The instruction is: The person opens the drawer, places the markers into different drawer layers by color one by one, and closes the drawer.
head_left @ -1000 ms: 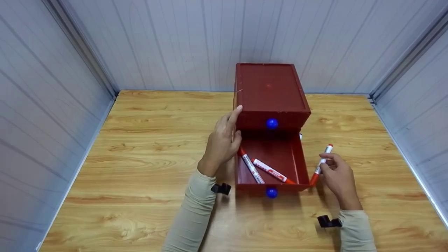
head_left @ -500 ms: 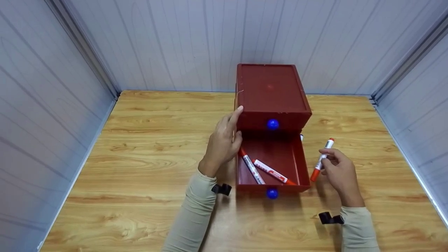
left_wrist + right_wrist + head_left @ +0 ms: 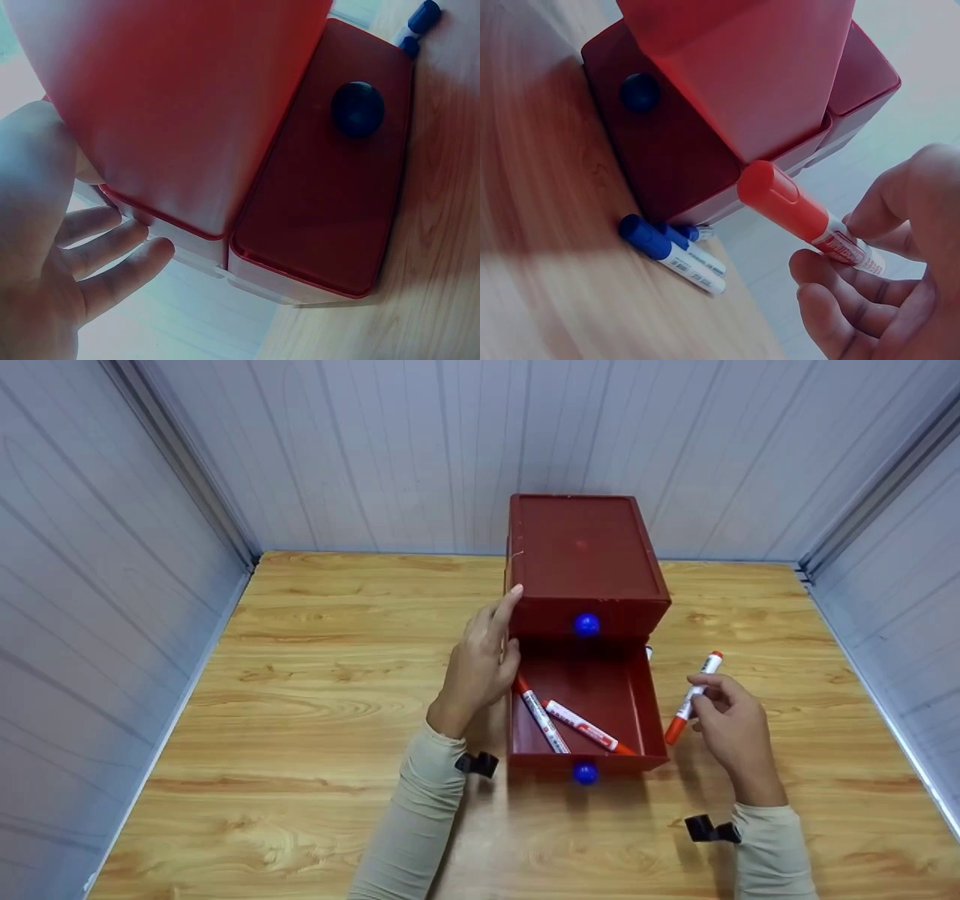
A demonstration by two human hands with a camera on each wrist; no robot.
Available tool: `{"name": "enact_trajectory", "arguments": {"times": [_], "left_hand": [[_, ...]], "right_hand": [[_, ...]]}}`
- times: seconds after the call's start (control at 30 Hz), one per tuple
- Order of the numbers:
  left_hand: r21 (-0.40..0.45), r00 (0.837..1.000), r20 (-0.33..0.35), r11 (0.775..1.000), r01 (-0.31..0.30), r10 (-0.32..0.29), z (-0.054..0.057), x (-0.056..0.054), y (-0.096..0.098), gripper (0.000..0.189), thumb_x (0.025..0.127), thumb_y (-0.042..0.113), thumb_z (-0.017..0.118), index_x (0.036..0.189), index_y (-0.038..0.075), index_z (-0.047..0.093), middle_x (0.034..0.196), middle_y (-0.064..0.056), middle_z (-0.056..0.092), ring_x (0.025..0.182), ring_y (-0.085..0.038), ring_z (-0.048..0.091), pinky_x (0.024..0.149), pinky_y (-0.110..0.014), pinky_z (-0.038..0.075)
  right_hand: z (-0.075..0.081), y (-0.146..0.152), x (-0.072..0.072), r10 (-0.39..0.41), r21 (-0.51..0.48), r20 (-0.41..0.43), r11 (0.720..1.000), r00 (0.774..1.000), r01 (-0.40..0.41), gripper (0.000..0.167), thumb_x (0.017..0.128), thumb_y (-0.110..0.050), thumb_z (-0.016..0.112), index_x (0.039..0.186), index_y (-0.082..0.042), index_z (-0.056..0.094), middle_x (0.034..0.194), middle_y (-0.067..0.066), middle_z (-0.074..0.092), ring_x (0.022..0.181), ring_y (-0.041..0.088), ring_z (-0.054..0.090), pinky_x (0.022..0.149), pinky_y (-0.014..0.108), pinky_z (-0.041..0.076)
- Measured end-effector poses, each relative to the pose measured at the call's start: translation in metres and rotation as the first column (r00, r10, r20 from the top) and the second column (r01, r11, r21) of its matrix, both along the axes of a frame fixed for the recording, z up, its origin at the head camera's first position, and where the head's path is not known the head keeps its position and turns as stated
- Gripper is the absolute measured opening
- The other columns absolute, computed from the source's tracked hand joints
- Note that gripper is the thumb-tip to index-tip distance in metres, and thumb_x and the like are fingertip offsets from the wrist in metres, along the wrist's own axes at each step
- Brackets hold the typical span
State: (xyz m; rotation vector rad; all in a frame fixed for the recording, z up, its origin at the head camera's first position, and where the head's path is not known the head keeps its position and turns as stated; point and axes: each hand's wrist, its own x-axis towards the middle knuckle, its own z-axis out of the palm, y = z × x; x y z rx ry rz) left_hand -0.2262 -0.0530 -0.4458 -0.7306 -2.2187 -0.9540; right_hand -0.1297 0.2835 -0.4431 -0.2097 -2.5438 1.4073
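My right hand (image 3: 733,727) pinches a red-capped whiteboard marker (image 3: 694,697) between thumb and fingers, just right of the pulled-out drawer (image 3: 600,682). In the right wrist view the marker's red cap (image 3: 780,195) points toward the drawer unit. My left hand (image 3: 474,664) rests against the left side of the dark red drawer unit (image 3: 585,547), its index fingertip at the top front corner. Extended fingers (image 3: 127,277) lie along that side in the left wrist view; part of the thumb is hidden. Two red-and-white markers (image 3: 544,721) lie inside the drawer.
Several blue-capped markers (image 3: 676,259) lie on the wooden table (image 3: 337,660) by the unit's right side, mostly hidden in the head view. The bottom drawer (image 3: 652,142), with a dark blue knob (image 3: 640,93), is pushed in below the extended one. Pale panel walls (image 3: 375,457) enclose the table.
My right hand has drawn the marker slightly away from the drawer's front right corner, up and to the right in the head view. The left hand has stayed against the unit.
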Motion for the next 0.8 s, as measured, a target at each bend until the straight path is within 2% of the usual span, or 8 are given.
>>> {"name": "enact_trajectory", "arguments": {"times": [0.23,0.5,0.63,0.8], "left_hand": [[0.005,1.0,-0.003,1.0,0.006,-0.006,0.0,-0.001,0.0,0.074,0.09,0.004,0.057,0.156,0.021,0.031,0.129,-0.015,0.058,0.106,-0.027,0.057,0.077,-0.043,0.054],[0.006,1.0,-0.012,1.0,0.005,-0.005,-0.001,-0.002,0.0,0.072,0.091,0.005,0.057,0.157,0.022,0.031,0.131,-0.016,0.057,0.108,-0.027,0.057,0.079,-0.043,0.054],[0.012,1.0,-0.019,1.0,0.009,-0.008,-0.001,-0.001,-0.001,0.073,0.09,0.004,0.057,0.156,0.021,0.031,0.131,-0.016,0.057,0.109,-0.027,0.057,0.081,-0.043,0.054],[0.01,1.0,-0.02,1.0,0.007,-0.007,0.0,-0.001,0.0,0.072,0.09,0.004,0.056,0.156,0.021,0.032,0.131,-0.014,0.057,0.108,-0.026,0.057,0.078,-0.042,0.054]], "right_hand": [[0.011,-0.004,0.005,-0.007,0.071,-0.033,0.997,0.999,0.009,0.028,0.1,-0.012,0.054,0.123,-0.004,0.066,0.102,0.013,0.064,0.077,0.007,0.066,0.062,0.023,0.054],[0.025,-0.012,0.012,-0.013,0.108,-0.108,0.994,0.994,0.024,0.023,0.098,-0.018,0.064,0.117,-0.005,0.065,0.098,0.009,0.064,0.076,0.01,0.063,0.061,0.019,0.05],[0.029,-0.014,0.014,-0.023,0.083,-0.137,0.996,0.99,0.035,0.022,0.096,-0.013,0.067,0.115,-0.002,0.064,0.097,0.01,0.065,0.075,0.009,0.062,0.06,0.018,0.049],[0.034,-0.017,0.016,-0.03,0.02,-0.171,0.999,0.985,0.034,0.023,0.094,-0.008,0.069,0.115,-0.001,0.064,0.097,0.01,0.066,0.073,0.006,0.062,0.06,0.017,0.05]]}}
